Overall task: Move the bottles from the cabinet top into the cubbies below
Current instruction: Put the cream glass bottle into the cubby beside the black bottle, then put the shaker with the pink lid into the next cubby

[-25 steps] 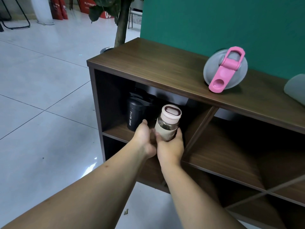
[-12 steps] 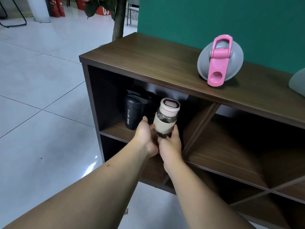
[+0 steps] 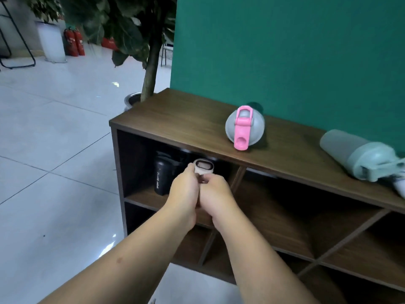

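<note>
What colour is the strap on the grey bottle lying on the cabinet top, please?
Pink. The strap crosses the grey bottle lid, clearest in the head view.

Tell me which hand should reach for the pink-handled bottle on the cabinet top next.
Probably the right hand. The pink-handled bottle lies up and to its right on the cabinet top, while the left hand sits farther over. Both now grip the cream-lidded bottle.
</note>
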Available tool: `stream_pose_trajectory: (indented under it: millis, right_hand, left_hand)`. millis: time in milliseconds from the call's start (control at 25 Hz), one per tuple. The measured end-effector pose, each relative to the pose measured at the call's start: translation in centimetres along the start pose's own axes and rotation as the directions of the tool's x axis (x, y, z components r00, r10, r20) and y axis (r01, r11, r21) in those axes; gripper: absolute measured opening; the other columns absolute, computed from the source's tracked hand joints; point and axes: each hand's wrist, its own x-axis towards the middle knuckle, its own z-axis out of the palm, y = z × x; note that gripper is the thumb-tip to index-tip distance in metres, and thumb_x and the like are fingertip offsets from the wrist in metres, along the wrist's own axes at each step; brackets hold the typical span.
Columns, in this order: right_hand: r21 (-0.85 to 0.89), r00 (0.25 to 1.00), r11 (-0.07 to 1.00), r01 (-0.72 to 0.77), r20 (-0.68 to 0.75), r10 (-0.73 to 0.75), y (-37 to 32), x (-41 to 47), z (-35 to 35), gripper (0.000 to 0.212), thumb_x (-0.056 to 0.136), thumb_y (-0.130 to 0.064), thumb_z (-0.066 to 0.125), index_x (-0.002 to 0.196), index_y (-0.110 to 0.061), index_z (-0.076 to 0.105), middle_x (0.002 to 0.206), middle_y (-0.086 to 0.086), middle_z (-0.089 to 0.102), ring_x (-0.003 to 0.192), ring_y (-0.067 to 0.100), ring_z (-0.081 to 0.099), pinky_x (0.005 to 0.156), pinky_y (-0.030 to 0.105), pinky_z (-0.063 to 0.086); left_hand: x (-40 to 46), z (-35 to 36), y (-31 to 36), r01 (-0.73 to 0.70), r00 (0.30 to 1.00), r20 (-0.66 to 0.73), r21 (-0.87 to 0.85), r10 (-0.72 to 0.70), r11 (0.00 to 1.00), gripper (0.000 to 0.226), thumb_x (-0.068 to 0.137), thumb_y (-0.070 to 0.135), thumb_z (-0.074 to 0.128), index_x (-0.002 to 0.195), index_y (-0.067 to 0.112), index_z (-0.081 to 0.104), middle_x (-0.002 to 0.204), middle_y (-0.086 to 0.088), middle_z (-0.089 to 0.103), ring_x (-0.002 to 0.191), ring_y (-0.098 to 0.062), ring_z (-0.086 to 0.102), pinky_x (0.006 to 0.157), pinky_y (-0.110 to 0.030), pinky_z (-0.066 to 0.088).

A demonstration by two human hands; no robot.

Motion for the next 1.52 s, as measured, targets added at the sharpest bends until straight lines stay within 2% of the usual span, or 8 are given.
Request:
stream_pose_trajectory:
  millis: [320, 560, 760, 880, 960, 1200, 1360, 1520]
  right_hand:
    - [0.109, 0.796, 0.904, 0.413, -0.525, -0.300, -5.9, -4.6, -10.1, 0.041, 0.086, -0.023, 0.077, 0.125, -0.030, 0.066, 0.105, -0.008, 0.074, 0.087, 0.002, 0.069, 0.078, 0.026, 0.055]
    - [0.130, 0.831, 0.906, 0.403, -0.467, -0.302, -5.2, 1.7, -12.2, 0.080, 0.087, -0.016, 0.074, 0.156, -0.039, 0.040, 0.134, -0.013, 0.049, 0.121, 0.007, 0.056, 0.092, 0.022, 0.045]
    - [0.167, 0.850, 0.898, 0.407, -0.429, -0.306, -4.5, 5.7, -11.3, 0.079, 0.077, -0.021, 0.069, 0.152, -0.030, 0.048, 0.134, -0.011, 0.068, 0.118, 0.009, 0.067, 0.104, 0.036, 0.054]
    - [0.201, 0.843, 0.880, 0.431, -0.439, -0.312, -5.1, 4.6, -11.7, 0.070, 0.070, -0.016, 0.064, 0.138, -0.029, 0.061, 0.119, -0.008, 0.075, 0.106, 0.011, 0.072, 0.097, 0.039, 0.059]
    - [0.269, 0.840, 0.841, 0.469, -0.430, -0.330, -5.9, 2.2, -12.7, 0.060, 0.065, -0.013, 0.060, 0.124, -0.025, 0.070, 0.113, -0.001, 0.077, 0.102, 0.019, 0.075, 0.090, 0.044, 0.064]
    - [0.233, 0.804, 0.774, 0.589, -0.266, -0.532, -8.2, -8.6, -16.6, 0.053, 0.062, -0.002, 0.068, 0.114, -0.014, 0.072, 0.106, 0.010, 0.073, 0.065, 0.024, 0.069, 0.059, 0.040, 0.060]
    - [-0.034, 0.867, 0.891, 0.453, -0.217, -0.449, -4.7, -11.4, -16.7, 0.048, 0.056, -0.019, 0.093, 0.101, -0.018, 0.076, 0.103, 0.013, 0.076, 0.074, 0.027, 0.076, 0.049, 0.033, 0.057]
    - [-0.072, 0.983, 0.985, 0.158, -0.088, -0.164, 1.7, -10.1, -17.0, 0.032, 0.070, -0.019, 0.094, 0.098, -0.021, 0.078, 0.073, -0.001, 0.077, 0.057, 0.015, 0.067, 0.052, 0.033, 0.058]
  left_hand:
    - [-5.8, 2.3, 8.0, -0.500, 0.850, 0.158, -0.057, 0.502, 0.864, 0.046, 0.109, 0.050, 0.042, 0.118, 0.017, 0.073, 0.123, -0.005, 0.073, 0.117, -0.018, 0.068, 0.109, -0.040, 0.051]
    - [-0.8, 7.6, 7.6, -0.533, 0.833, 0.281, 0.176, 0.477, 0.828, 0.071, 0.098, 0.068, 0.034, 0.151, 0.028, 0.058, 0.159, 0.001, 0.053, 0.143, -0.015, 0.047, 0.115, -0.034, 0.033]
    - [2.0, 10.1, 7.7, -0.591, 0.797, 0.400, 0.365, 0.452, 0.720, 0.056, 0.111, 0.057, 0.024, 0.112, 0.031, 0.073, 0.097, 0.019, 0.063, 0.084, 0.003, 0.059, 0.073, -0.015, 0.039]
    - [1.2, 10.1, 8.0, -0.632, 0.749, 0.457, 0.274, 0.481, 0.724, 0.057, 0.107, 0.062, 0.034, 0.110, 0.027, 0.079, 0.095, 0.015, 0.078, 0.076, 0.017, 0.068, 0.078, -0.002, 0.049]
    - [-0.5, 10.0, 8.4, -0.631, 0.721, 0.466, 0.138, 0.512, 0.763, 0.062, 0.099, 0.069, 0.039, 0.112, 0.025, 0.081, 0.107, 0.006, 0.084, 0.100, -0.003, 0.076, 0.104, -0.028, 0.053]
    - [-9.7, 7.5, 8.7, -0.649, 0.608, 0.424, -0.220, 0.671, 0.728, 0.059, 0.111, 0.056, 0.025, 0.114, 0.025, 0.075, 0.112, 0.006, 0.082, 0.102, -0.008, 0.073, 0.084, -0.026, 0.055]
    - [-10.9, 6.5, 3.0, -0.571, 0.727, 0.393, -0.108, 0.563, 0.814, 0.074, 0.090, 0.083, 0.042, 0.126, 0.026, 0.071, 0.125, 0.000, 0.078, 0.120, -0.019, 0.071, 0.107, -0.051, 0.052]
    - [-10.0, 5.9, -3.1, -0.306, 0.876, 0.387, -0.014, 0.288, 0.952, 0.076, 0.103, 0.073, 0.024, 0.097, 0.027, 0.085, 0.108, -0.006, 0.085, 0.099, -0.018, 0.079, 0.087, -0.037, 0.058]
